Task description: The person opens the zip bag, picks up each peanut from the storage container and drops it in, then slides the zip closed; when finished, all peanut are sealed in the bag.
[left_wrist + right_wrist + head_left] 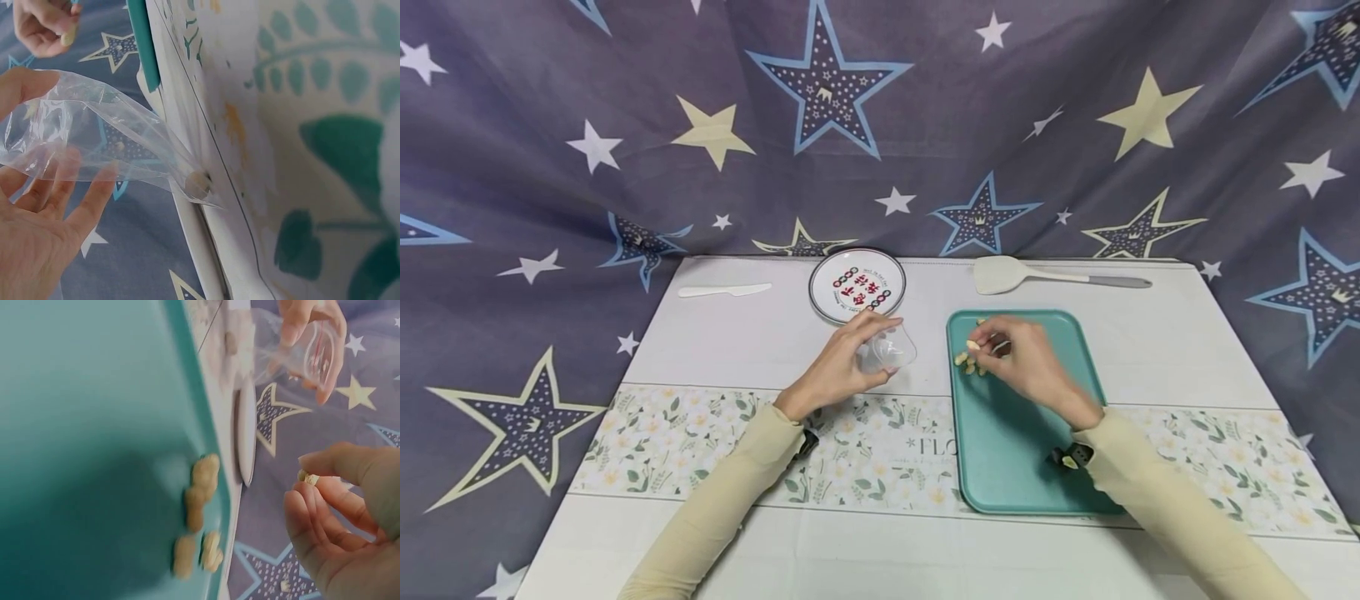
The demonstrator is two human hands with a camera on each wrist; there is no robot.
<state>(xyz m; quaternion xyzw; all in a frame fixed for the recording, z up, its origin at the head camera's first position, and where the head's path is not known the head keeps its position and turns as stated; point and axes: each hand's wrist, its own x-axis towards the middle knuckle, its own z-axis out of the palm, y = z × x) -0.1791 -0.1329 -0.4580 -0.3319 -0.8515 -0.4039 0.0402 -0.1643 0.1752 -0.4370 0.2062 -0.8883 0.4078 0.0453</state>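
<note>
so the left hand (842, 358) has its grip closed around a clear plastic bag (891, 346), thumb on one side and fingers on the other, held up just in front of a white plate (859, 282) with red writing on it. there's a small brownish lump (199, 185) down at the narrow end of the bag, too blurry to say what it is. the right hand (1026, 354) has its grip pinched on a single peanut (308, 478) between thumb and fingertips, up over the teal tray (1022, 454) and well apart from the bag. more peanuts (204, 475) are lying in the tray, bunched by its left edge toward the far end, partly under that hand. the tray sits on the right part of the surface (895, 542), across the flowery strip. behind it there's a white spatula (998, 275) with a grey handle end lying sideways, and a white plastic knife (725, 291) is off to the left of the plate. starry curtain (880, 183) along the back.
</note>
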